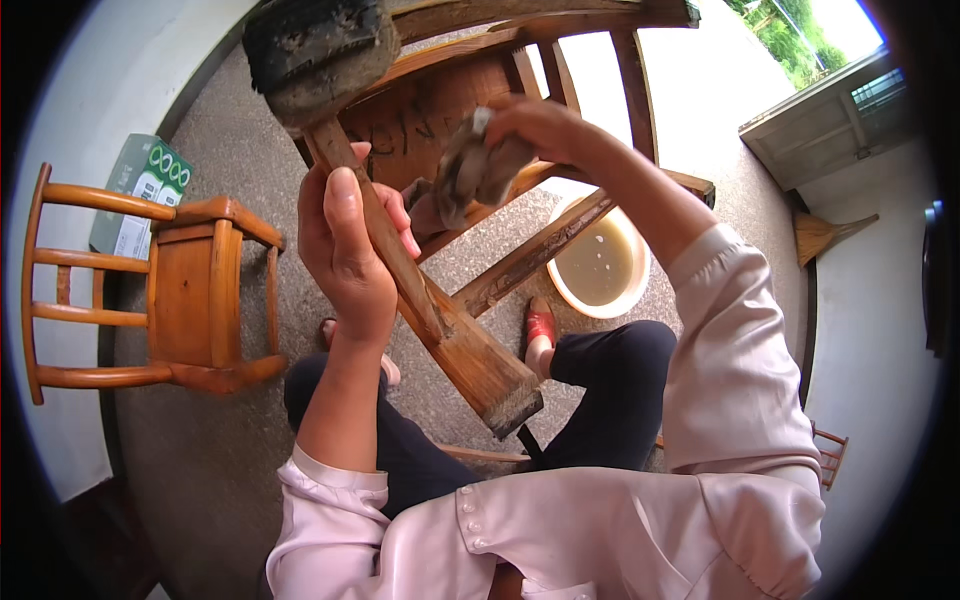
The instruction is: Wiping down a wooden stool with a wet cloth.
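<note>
A wooden chair or stool (487, 345) is tipped over in front of me, its worn legs pointing towards me. My left hand (352, 240) is closed around one of its wooden bars, below a blackened leg end (322, 60). A wet grey-brown cloth (480, 169) is bunched in my right hand (536, 131), over the underside panel (427, 120), which bears dark writing. The right hand is slightly blurred. Beyond the lower leg, a pale basin (641, 262) of cloudy water stands on the floor.
An upright wooden chair (187, 300) stands at the left, beside a green and white box (142, 199) against the wall. At the right are an open door (825, 120), a broom head or dustpan-like thing (821, 234) and a small distant chair (831, 457). My feet are near the basin.
</note>
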